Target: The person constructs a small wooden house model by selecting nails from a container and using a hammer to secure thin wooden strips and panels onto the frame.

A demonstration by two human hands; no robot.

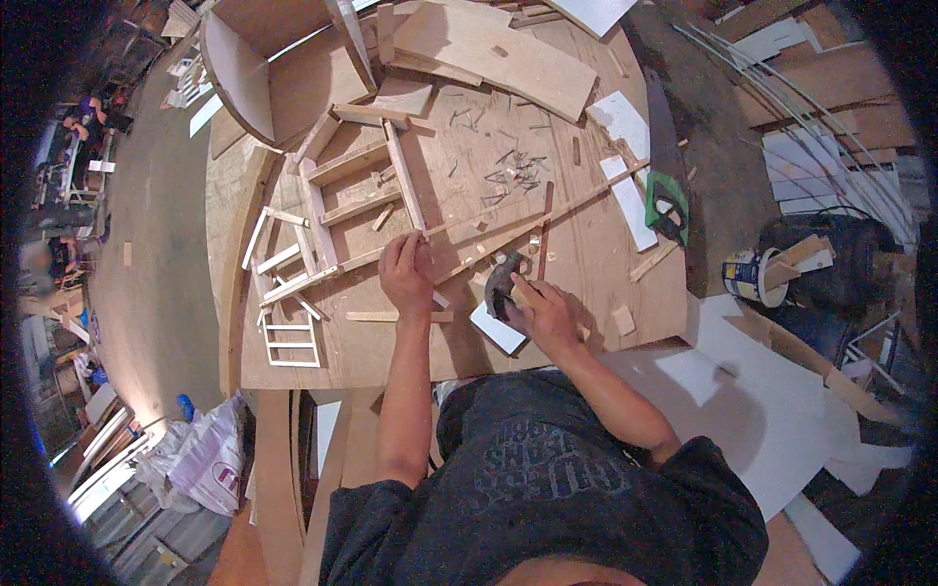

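My right hand [547, 314] grips a hammer [501, 285], its dark head raised over the near part of the round wooden tabletop [371, 354]. The fingers of my left hand [407, 273] are pinched together at the near corner of a ladder-like wooden frame [402, 176]. Whatever they pinch is too small to make out. A thin wooden strip [342, 266] runs from the left up to that hand. Several loose nails [518, 174] lie scattered beyond the hammer. A small white slatted frame [291, 345] rests at the left near edge.
A curved wooden cabinet piece [239, 83] stands at the far left of the table. Boards [508, 59] lie along the back. At the right edge is a saw with a green handle [666, 207], beside white panels [628, 203]. A bucket [747, 276] holding offcuts stands off the table.
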